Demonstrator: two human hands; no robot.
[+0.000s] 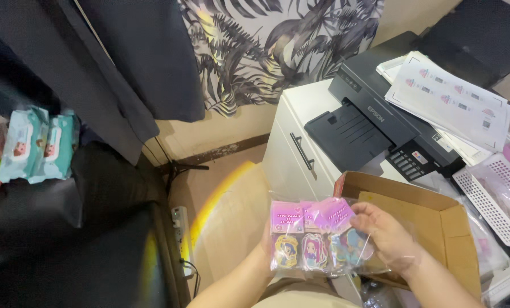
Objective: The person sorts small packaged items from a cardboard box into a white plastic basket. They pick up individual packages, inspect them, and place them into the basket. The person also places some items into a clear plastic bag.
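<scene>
Black desktop printer with sheets of printed white paper stacked on its top, sitting on a white cabinet with a dark bar handle: taken as landmark. Just below and in front of the printer, an open brown cardboard box, flaps up. Far to the printer's left, two pale blue soft packs of wipes on a dark surface. Right of the printer, a white plastic lattice basket. Below the printer, against the box's left flap, a clear plastic bag of pink-carded, colourful cartoon stickers, held up flat between both hands. Left hand mostly hidden behind the bag, fingers not readable. Right hand curled over the bag's right edge, thumb and fingers pinching the plastic. Seemingly mid-handling, bag outside the box; any next move needing a steady two-handed grip on slippery film.
</scene>
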